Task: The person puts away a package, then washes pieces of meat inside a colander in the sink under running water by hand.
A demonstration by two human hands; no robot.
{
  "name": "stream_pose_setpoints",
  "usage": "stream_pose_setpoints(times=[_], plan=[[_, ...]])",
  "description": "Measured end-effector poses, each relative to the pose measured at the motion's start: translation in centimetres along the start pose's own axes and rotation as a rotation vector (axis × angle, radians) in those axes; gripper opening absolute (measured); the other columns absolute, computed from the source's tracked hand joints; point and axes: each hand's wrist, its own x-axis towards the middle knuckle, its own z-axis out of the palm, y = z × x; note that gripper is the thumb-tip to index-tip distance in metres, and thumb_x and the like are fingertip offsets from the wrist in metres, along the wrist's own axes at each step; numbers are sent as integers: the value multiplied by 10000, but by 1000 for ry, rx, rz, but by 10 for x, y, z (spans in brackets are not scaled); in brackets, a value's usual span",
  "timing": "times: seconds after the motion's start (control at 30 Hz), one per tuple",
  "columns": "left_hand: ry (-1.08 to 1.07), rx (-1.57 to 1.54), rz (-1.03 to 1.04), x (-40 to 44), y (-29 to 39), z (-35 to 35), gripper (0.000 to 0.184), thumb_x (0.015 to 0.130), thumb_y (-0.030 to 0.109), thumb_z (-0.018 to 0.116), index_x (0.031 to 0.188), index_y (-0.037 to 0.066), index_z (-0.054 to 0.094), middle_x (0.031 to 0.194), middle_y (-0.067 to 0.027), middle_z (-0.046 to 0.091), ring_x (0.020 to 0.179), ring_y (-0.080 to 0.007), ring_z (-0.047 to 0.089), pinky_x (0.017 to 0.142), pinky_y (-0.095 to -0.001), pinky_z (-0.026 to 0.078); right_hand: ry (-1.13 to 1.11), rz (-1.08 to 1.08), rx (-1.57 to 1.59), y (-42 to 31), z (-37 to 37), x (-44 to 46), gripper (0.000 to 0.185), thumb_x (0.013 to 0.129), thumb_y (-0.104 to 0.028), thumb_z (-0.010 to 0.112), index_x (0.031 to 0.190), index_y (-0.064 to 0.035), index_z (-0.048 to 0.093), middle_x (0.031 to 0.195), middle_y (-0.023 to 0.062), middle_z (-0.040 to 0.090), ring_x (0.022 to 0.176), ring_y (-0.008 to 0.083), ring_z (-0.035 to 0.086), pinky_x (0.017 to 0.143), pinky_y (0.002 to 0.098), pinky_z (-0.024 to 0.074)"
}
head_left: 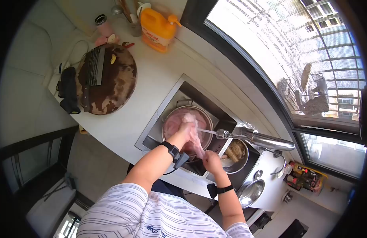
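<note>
A long piece of pale pink raw meat [197, 144] is stretched between my two hands over a round metal pot [210, 119] in the sink. My left hand [186, 131] is closed around its upper part, just under the running water. Lower down and to the right, my right hand [211, 161] grips the other end near the pot's rim. Reddish water and more pale meat show inside the pot. From the faucet [223, 134] a stream runs onto the meat by my left hand.
A second pot [236, 168] with a brown, rough-looking thing stands in the right basin. Beside it lies a metal bowl [252, 193]. On the left counter, a cleaver [95, 66] rests on a round cutting board [119, 79]. An orange jug [156, 29] stands behind.
</note>
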Motion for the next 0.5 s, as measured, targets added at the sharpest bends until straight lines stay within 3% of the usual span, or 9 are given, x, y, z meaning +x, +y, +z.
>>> stream_pose_setpoints(times=[0.03, 0.1, 0.13, 0.17, 0.2, 0.23, 0.3, 0.37, 0.5], plan=[[7, -6, 4, -8, -2, 0, 76, 785, 80, 487, 827, 77, 550, 697, -56, 553, 642, -220, 558, 575, -358, 468, -6, -8, 2, 0, 4, 10, 103, 717, -67, 556, 812, -32, 537, 793, 121, 575, 805, 329, 558, 769, 425, 416], [-165, 295, 124, -22, -9, -4, 122, 781, 72, 454, 865, 72, 542, 664, -46, 538, 603, -246, 550, 544, -373, 463, 64, 309, 919, -3, 10, 36, 141, 809, -132, 514, 899, -31, 553, 910, 109, 603, 869, 292, 579, 786, 397, 447], [-241, 774, 632, 7, -28, -7, 119, 775, 97, 487, 876, 66, 543, 697, -90, 568, 650, -267, 575, 574, -382, 468, 52, 304, 917, -9, 3, 48, 141, 809, -132, 514, 899, -31, 553, 910, 109, 603, 869, 292, 579, 786, 397, 447], [-28, 1195, 1204, 36, -47, -11, 136, 770, 123, 520, 888, 59, 543, 730, -135, 598, 698, -289, 601, 604, -391, 474, -22, 513, 1368, -19, -10, 59, 202, 843, -190, 499, 963, -36, 550, 945, 111, 604, 878, 264, 583, 776, 380, 464], [-93, 1042, 959, 0, -41, 0, 144, 774, 142, 519, 890, 62, 551, 791, -148, 603, 750, -293, 602, 633, -393, 477, -104, 732, 1811, -25, -18, 68, 263, 876, -248, 483, 1027, -41, 547, 981, 112, 605, 887, 236, 588, 766, 363, 480], [-156, 881, 719, -46, -29, 13, 155, 778, 162, 518, 892, 66, 558, 852, -161, 608, 803, -297, 603, 663, -395, 479, -115, 730, 1802, -21, -12, 79, 263, 876, -248, 483, 1027, -41, 547, 981, 112, 605, 887, 236, 588, 766, 363, 480], [1, 1679, 886, -65, -33, 10, 194, 773, 172, 523, 933, 71, 566, 929, -153, 592, 865, -311, 583, 720, -398, 480, -113, 597, 1893, -4, 13, 102, 254, 870, -234, 474, 997, -31, 559, 940, 126, 611, 861, 250, 590, 752, 346, 493], [-97, 1697, 916, -79, -30, 6, 210, 765, 183, 552, 939, 68, 575, 1001, -146, 556, 904, -320, 558, 735, -399, 482, -276, 589, 1920, 22, 35, 117, 211, 852, -189, 498, 943, -13, 568, 893, 117, 610, 822, 247, 590, 730, 355, 501], [105, 1625, 1198, -100, -38, -6, 243, 881, 228, 390, 1011, 90, 542, 985, -165, 520, 871, -353, 532, 740, -445, 448, -202, 784, 1969, 35, 39, 129, 156, 818, -84, 503, 942, -14, 566, 859, 110, 612, 800, 242, 590, 698, 384, 511]])
